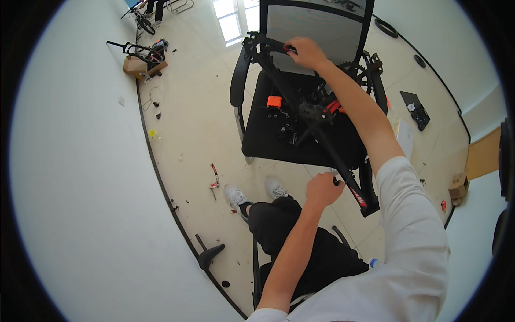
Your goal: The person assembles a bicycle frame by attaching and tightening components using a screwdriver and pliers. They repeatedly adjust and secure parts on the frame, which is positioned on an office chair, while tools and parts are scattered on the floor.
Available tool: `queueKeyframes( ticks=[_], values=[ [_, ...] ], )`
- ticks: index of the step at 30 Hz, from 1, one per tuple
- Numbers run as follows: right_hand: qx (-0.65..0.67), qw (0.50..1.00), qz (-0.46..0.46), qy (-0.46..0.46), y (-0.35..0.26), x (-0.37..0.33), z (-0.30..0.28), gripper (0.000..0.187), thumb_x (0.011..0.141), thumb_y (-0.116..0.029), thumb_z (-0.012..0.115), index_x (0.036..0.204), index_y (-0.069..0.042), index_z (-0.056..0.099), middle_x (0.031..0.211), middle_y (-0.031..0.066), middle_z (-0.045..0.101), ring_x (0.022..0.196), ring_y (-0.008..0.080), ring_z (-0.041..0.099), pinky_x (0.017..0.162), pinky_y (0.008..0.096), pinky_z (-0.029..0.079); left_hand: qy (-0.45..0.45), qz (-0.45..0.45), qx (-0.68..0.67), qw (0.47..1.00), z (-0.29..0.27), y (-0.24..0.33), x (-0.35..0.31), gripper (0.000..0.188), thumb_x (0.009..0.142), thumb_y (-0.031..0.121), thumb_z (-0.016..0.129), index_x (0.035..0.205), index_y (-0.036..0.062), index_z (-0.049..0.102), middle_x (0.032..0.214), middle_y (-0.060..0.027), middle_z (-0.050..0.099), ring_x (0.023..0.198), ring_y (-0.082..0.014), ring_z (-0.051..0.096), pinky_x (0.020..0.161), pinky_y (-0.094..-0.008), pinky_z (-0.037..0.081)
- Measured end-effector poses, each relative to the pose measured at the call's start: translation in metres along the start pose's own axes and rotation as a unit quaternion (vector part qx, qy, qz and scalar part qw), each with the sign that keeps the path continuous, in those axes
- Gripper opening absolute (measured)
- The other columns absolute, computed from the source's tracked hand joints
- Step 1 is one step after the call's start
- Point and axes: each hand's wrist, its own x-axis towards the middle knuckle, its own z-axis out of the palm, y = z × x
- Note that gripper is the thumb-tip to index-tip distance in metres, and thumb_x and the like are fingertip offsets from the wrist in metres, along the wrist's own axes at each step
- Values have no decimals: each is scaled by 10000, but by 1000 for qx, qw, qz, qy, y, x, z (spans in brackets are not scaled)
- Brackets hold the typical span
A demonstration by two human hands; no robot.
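A black bicycle frame (335, 153) with red and white lettering near its lower end rests across the seat and armrests of a black office chair (263, 142). Beside the frame's lower tube, my left hand (323, 189) is closed, with a small dark piece showing at its fingers. My right hand (307, 52) reaches over to the far end of the frame and pinches a small dark and red item, too small to name. Between my hands, a red-handled tool (332, 106), an orange block-shaped item (274, 101) and several small metal parts lie on the seat. A toothed chainring (366, 80) shows by the right armrest.
Left along the wall are a bicycle saddle (211, 257) and an open cardboard box (137, 67) with parts. A black open case (416, 110) lies on the floor at right. Tyres (386, 28) lie at the far right; another person's legs (155, 9) show far left.
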Motion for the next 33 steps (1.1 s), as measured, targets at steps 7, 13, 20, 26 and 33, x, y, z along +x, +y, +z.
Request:
queueKeyframes(
  ticks=[7,13,20,26,33],
  values=[
    [-112,991,-73,-21,4,15,4,90,812,-65,577,819,-40,663,925,129,617,838,351,644,710,452,527,26,32,-14,999,2,8,6,326,757,333,671,708,11,678,703,-187,655,701,-376,644,669,-433,527],
    [-215,972,-84,-37,2,26,12,81,796,-63,606,838,-30,666,935,135,629,835,342,662,723,427,547,1,35,-15,999,4,8,7,311,757,308,667,712,1,680,686,-179,649,677,-369,638,644,-425,521],
    [-270,957,-54,-94,-13,35,15,110,790,-43,636,888,-41,684,1020,148,636,950,323,669,783,415,567,-16,22,-7,1000,0,9,5,322,766,323,653,722,6,690,724,-188,660,699,-376,638,663,-436,519],
    [-349,925,-84,-122,-17,32,9,178,771,-71,681,945,-41,699,1020,137,640,990,296,661,829,429,548,0,27,4,1000,-1,7,7,343,773,344,653,737,6,700,711,-188,659,694,-374,638,673,-438,524],
    [-393,895,-156,-140,-19,28,-9,250,732,-107,713,963,-15,682,1059,113,622,1035,261,635,927,482,482,-18,22,8,1000,-10,9,6,340,778,346,649,755,11,706,683,-176,657,689,-358,648,663,-421,531]
  ],
)
